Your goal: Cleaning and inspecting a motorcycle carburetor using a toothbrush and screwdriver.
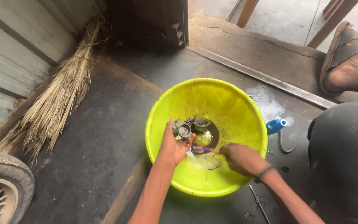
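A yellow-green plastic basin [228, 99] sits on the dark floor with a little dirty liquid at its bottom. My left hand [173, 143] holds a small grey metal engine part [184, 130] over the basin's middle. My right hand [240, 157] grips a thin brush with a purple handle [206, 149], its tip pointing at the part. Another grey metal piece [201, 124] lies in the liquid just behind the part.
A straw broom [59, 99] leans at the left wall. A tyre [3, 182] is at the lower left. A blue cap [275, 125] and a curved hook [284, 145] lie right of the basin. A sandalled foot [347, 62] rests at the upper right, a thin rod [258, 203] by my arm.
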